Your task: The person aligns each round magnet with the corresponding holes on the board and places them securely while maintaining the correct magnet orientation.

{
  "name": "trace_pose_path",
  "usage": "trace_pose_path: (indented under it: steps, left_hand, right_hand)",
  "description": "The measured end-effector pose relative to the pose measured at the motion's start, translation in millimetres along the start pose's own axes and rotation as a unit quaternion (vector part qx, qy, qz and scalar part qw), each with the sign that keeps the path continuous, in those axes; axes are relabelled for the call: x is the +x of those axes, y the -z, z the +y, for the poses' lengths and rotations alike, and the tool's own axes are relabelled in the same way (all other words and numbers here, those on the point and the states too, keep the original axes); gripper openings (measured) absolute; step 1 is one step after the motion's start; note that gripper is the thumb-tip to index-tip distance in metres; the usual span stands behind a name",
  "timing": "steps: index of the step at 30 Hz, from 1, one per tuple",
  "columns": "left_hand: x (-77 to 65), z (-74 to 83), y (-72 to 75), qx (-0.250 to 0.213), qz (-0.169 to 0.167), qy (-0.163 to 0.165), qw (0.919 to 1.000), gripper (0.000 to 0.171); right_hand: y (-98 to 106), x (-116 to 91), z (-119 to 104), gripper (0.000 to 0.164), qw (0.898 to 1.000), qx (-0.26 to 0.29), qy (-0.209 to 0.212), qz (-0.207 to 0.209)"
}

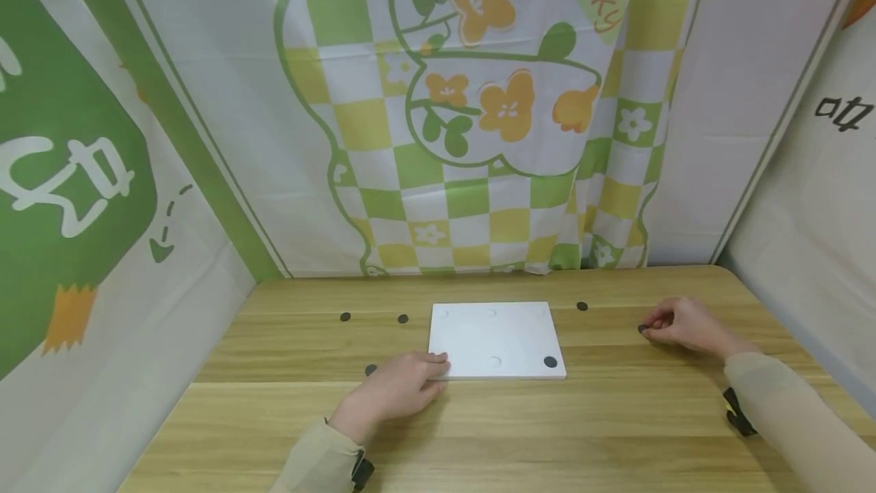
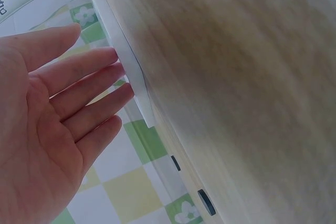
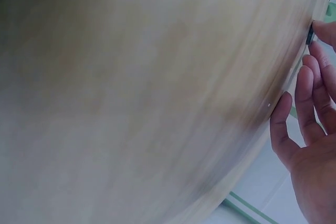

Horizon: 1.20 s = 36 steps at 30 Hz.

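Observation:
A flat white board [image 1: 493, 337] with shallow round recesses lies on the wooden table. One black disc [image 1: 550, 362] sits at its front right corner. My left hand [image 1: 400, 386] touches the board's front left corner with nearly straight fingers; its palm shows bare in the left wrist view, beside the board's edge [image 2: 126, 56]. Out to the right, my right hand [image 1: 687, 326] pinches a small black disc [image 1: 642, 329] between thumb and fingertip, at the tabletop. That disc [image 3: 310, 32] appears edge-on in the right wrist view, where the other fingers curve loosely.
Left of the board lie two black discs, one [image 1: 345, 316] farther out and one [image 1: 403, 319] nearer. Another disc [image 1: 371, 370] is partly behind my left hand. A further disc [image 1: 582, 306] lies right of the board. A patterned curtain [image 1: 465, 204] hangs behind the table [image 1: 547, 440].

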<state>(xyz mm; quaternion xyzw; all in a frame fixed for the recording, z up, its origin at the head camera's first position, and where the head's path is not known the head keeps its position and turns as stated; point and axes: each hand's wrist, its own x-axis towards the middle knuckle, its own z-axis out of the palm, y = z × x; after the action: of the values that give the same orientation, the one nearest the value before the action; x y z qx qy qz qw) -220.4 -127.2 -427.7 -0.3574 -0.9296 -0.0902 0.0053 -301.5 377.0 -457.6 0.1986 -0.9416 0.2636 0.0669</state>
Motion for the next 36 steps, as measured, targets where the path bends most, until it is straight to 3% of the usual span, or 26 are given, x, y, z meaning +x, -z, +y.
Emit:
trace_pose_path:
  steps: [15,28,36]
  left_hand:
    - [-1.0,0.4,0.1,0.000,-0.001,0.005,1.0000,0.036]
    - [-1.4,0.0,-0.1,0.000,-0.002,0.009,1.0000,0.036]
    - [-0.9,0.2,-0.4,0.000,0.000,0.007,1.0000,0.036]
  right_hand:
    - [-0.6,0.8,3.1,0.014,1.000,0.004,-0.006,-0.005]
    - [-2.2,3.7,-4.5,0.013,1.000,-0.015,0.002,0.008]
    - [-5.0,12.2,-14.1,0.013,1.000,0.007,-0.007,-0.004]
